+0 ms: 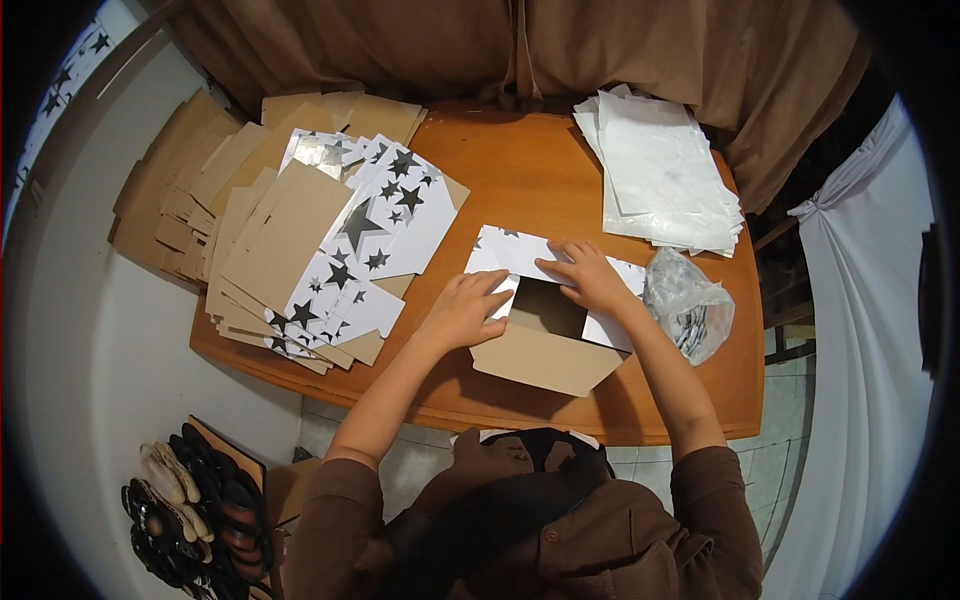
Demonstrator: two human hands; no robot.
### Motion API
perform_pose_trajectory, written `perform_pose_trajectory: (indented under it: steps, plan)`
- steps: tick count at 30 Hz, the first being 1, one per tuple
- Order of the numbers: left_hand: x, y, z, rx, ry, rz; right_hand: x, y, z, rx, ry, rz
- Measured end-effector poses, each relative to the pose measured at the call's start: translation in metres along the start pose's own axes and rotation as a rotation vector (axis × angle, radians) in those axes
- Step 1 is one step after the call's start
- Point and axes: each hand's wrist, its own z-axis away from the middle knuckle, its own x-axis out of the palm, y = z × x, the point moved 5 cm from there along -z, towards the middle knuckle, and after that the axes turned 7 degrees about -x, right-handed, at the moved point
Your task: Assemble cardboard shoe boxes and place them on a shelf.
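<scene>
On the table in front of me stands a partly folded cardboard box [545, 358], white with black stars on one side and plain brown on the other. Its middle gapes dark, and a brown flap slants toward me. My left hand [463, 312] grips the box's left side, fingers over the white side flap and thumb near the opening. Across the far panel lies my right hand [592, 278], its fingers bent over the panel's inner edge and thumb toward the opening. Both hands touch the box.
Flat star-printed cardboard blanks [365, 235] are piled at the left, beside plain brown cardboard sheets [180, 190]. White plastic sheets or bags [655, 165] lie far right. A clear bag of small items [690, 310] sits right of the box. Footwear [190, 505] stands below left, off the wooden table [500, 165].
</scene>
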Motion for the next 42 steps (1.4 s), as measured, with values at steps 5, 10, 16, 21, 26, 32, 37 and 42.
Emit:
perform_pose_trajectory:
  steps: [5,10,16,21,26,32,37,42]
  plan:
    - [-0.004,0.002,-0.001,-0.057,0.017,-0.022,0.002,0.0,0.001,0.002,0.015,-0.015]
    - [0.0,0.006,-0.003,-0.084,0.033,-0.078,0.002,0.0,0.0,0.004,0.009,-0.013]
    - [0.0,0.011,-0.009,-0.084,0.164,-0.097,0.002,0.001,0.001,-0.002,0.023,0.003]
    - [-0.001,0.006,-0.029,-0.26,0.326,-0.038,0.001,-0.003,0.001,-0.005,0.031,-0.003]
    - [0.0,0.002,-0.044,-0.326,0.322,-0.094,-0.001,-0.006,0.003,-0.02,0.045,0.037]
    - [0.01,0.001,-0.04,-0.295,0.257,-0.129,0.003,-0.004,0.007,-0.01,0.058,0.006]
    - [0.024,-0.014,-0.035,-0.417,0.251,-0.196,0.004,-0.013,0.005,-0.029,0.071,0.081]
    - [0.024,-0.019,-0.037,-0.579,0.194,-0.152,0.007,-0.012,0.005,-0.039,0.062,0.092]
